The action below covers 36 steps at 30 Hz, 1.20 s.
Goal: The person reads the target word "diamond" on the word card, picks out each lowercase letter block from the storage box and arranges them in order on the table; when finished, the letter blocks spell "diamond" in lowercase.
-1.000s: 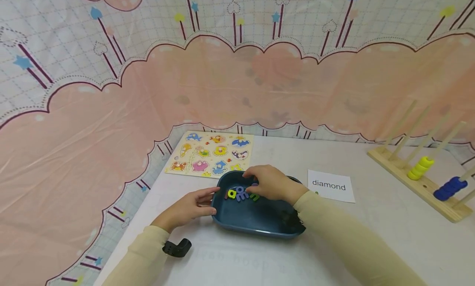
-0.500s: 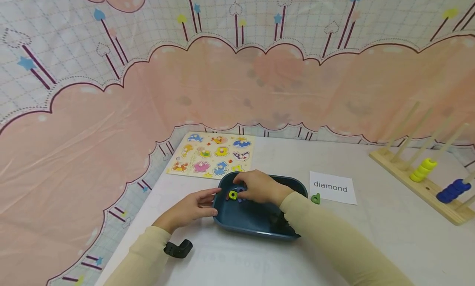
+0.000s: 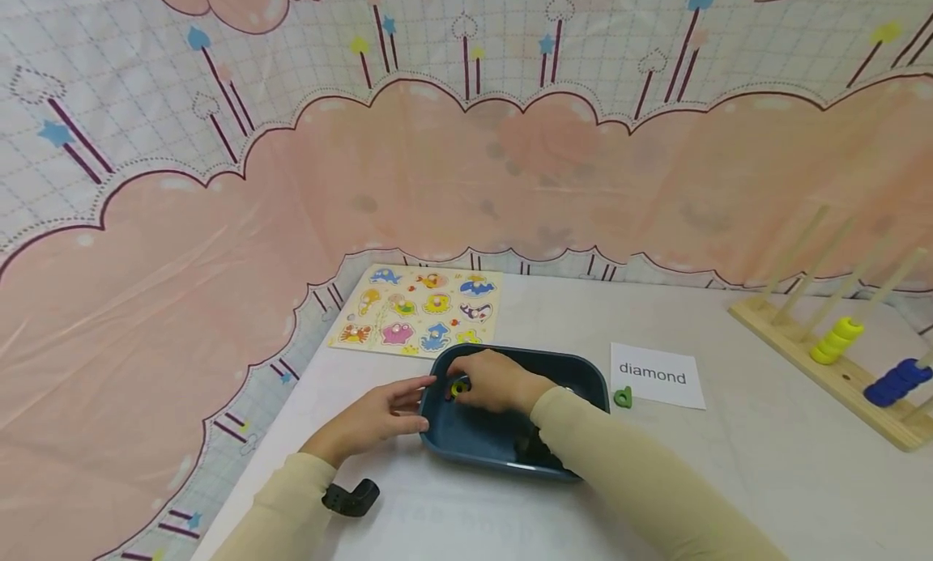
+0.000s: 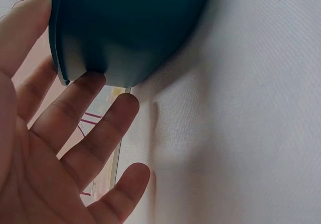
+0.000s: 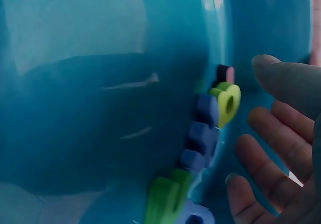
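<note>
A dark blue tray stands in front of me. My left hand touches its left end, the fingers extended along the outer wall. Inside the tray hangs my right hand, reaching over small foam-like letters at the left end. In the right wrist view, its relaxed fingers are beside the letters and grip none. There a yellow letter, a blue-purple letter and a green letter lie in a row; a pink-edged piece is at the far end. In the head view the hand hides most letters.
A white card reading "diamond" lies right of the tray, a green letter d at its lower left corner. Behind the tray is a sea-animal puzzle board. A wooden peg stand with yellow and blue beads stands at right.
My right hand has moved left inside the tray, over the yellow letter. The green letter d beside the card came out from behind my sleeve. My left hand stays at the tray's end.
</note>
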{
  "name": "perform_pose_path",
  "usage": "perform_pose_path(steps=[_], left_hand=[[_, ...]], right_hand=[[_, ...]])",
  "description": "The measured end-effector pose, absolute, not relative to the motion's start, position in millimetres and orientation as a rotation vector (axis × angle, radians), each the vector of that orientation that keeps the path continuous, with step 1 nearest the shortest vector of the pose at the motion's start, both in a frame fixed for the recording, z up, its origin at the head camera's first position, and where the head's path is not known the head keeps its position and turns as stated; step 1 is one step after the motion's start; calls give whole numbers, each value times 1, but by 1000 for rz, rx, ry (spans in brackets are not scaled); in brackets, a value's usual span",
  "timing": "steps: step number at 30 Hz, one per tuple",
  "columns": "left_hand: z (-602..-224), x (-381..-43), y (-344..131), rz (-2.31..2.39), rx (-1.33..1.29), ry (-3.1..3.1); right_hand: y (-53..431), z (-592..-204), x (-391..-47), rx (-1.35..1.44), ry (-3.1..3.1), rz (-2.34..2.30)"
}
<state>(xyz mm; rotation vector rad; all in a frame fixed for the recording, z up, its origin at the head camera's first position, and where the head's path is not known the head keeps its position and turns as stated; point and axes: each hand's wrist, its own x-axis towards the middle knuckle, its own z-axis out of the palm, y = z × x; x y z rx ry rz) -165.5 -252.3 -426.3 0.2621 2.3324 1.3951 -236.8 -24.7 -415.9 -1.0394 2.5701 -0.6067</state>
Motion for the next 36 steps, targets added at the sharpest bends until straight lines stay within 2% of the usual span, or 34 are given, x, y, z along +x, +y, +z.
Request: perform_pose_path(steps=[29, 36], left_hand=[[-425, -168, -252, 1406, 352, 2323], [-426, -165, -253, 1413, 306, 2316]], right_hand=[[-39, -428, -236, -1037, 2670, -477], [-44, -429, -232, -1054, 2699, -471]])
